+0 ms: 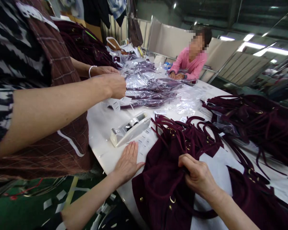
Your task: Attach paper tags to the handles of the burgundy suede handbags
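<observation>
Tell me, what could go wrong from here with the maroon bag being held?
The straps and cords lie in a tangle, so a pull by the right hand on the maroon bag might snag them. The bag lies close to the edge of the table and could slide over. The left hand, flat beside the tape dispenser, might nudge it.

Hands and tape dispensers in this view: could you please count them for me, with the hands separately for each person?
Your left hand and right hand: 2
Hands of the person in the checked apron: 2
Hands of the person in pink: 2
Tape dispenser: 1
Total: 7
</observation>
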Demonstrator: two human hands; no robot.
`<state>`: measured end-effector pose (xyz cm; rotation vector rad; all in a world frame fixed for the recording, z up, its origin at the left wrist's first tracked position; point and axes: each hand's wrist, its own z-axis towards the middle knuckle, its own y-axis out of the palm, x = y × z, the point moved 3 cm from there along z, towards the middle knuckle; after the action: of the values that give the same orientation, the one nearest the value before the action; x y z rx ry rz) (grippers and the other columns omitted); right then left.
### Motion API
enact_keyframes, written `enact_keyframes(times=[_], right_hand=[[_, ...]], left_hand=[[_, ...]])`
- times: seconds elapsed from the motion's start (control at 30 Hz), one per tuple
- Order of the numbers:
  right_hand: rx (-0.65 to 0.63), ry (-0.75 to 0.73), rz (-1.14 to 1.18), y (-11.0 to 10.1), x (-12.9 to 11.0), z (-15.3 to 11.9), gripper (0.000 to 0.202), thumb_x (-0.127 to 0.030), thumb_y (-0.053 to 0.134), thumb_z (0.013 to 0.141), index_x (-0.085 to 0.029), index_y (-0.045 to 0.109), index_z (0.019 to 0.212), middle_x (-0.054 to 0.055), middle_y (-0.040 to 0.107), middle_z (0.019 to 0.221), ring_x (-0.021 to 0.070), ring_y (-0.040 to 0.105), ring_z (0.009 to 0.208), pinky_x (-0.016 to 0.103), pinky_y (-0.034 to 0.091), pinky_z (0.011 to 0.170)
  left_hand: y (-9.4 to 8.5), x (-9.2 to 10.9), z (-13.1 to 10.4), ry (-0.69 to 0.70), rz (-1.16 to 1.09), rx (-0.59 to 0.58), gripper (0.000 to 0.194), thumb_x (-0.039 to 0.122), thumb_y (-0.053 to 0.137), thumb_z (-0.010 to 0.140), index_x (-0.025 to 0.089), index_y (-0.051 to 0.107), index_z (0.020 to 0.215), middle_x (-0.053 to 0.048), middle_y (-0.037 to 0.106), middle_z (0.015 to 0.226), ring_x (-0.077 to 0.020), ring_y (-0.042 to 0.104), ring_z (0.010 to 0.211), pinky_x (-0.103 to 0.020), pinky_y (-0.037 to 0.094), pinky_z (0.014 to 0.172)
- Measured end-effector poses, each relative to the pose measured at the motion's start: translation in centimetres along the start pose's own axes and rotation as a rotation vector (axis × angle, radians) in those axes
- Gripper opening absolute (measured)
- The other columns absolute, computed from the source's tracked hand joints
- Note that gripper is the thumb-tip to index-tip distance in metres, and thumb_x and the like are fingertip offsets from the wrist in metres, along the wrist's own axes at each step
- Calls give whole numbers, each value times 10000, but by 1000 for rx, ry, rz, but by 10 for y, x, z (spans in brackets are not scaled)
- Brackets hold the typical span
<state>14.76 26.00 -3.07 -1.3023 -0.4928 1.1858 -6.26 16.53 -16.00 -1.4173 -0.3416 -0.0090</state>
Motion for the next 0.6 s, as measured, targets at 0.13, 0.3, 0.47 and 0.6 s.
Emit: enact_keyframes(times=[0.13, 0.3, 0.47, 0.6], right_hand=[[64, -31, 8, 1, 0, -3, 299, 25, 316, 561, -199, 412, 734, 1, 528, 718, 95, 529, 597, 178, 360, 536], [144, -14, 42, -2, 2, -11, 307, 27, 310, 538, -201, 392, 726, 3, 506, 703, 100, 507, 582, 183, 356, 535], [158, 20, 25, 9, -3, -4, 282, 12, 313, 503, -203, 394, 667, -10, 489, 632, 107, 482, 525, 196, 329, 493], [64, 28, -18, 23, -8, 5, 325, -9, 360, 516, -196, 509, 736, 10, 592, 753, 131, 569, 617, 196, 375, 513]], left_hand=[[5, 10, 28, 110, 59, 11, 661, 386, 436, 837, 15, 228, 1343, -209, 246, 1399, -280, 186, 1309, -432, 252, 1063], [-2, -3, 8, 229, 97, 122, 617, 388, 395, 863, 88, 205, 1368, -161, 271, 1404, -257, 175, 1315, -438, 287, 1050], [9, -29, -16, 189, 28, 214, 582, 386, 410, 856, 159, 252, 1368, -124, 324, 1382, -260, 311, 1262, -432, 358, 1005], [4, -34, -1, 59, -390, 100, 496, 442, 322, 867, 170, 466, 1255, -84, 426, 1319, -235, 378, 1224, -396, 344, 1019]])
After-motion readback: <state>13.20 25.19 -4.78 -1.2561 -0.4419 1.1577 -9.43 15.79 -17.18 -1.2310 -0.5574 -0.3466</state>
